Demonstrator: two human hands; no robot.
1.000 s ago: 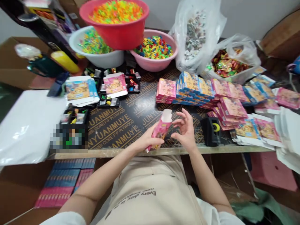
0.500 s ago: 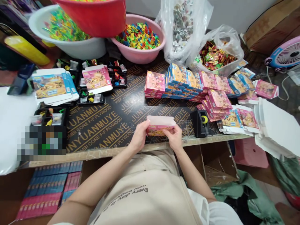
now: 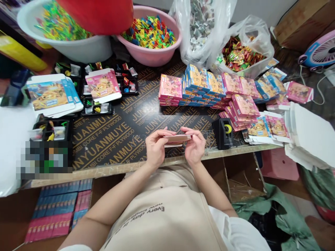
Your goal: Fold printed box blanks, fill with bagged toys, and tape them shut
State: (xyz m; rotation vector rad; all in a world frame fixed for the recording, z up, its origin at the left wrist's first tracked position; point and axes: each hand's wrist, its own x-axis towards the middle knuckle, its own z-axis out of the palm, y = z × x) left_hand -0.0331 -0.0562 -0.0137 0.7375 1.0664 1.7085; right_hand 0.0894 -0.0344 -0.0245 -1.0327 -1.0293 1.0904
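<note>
Just above the table's front edge, a small cardboard box (image 3: 178, 138) is held edge-on between my two hands, its open end facing me. My left hand (image 3: 156, 146) pinches the box's left end, thumb below and fingers along the far side. Its right end sits between the thumb and fingers of my right hand (image 3: 195, 145). The printed faces are mostly turned out of sight. To the right of my hands stands a black tape dispenser (image 3: 222, 133) with a yellow core.
Stacked pink and blue boxes (image 3: 199, 83) stand beyond my hands. Flat cartons (image 3: 52, 94) lie on black trays (image 3: 98, 108) at left. Basins, including a pink basin (image 3: 151, 57), and a plastic bag (image 3: 199, 31) line the back. White cartons (image 3: 309, 136) sit at right.
The box has tipped from showing its pink printed face and pale flap to being seen edge-on. Both hands have shifted their grip, with the fingers now over its far side.
</note>
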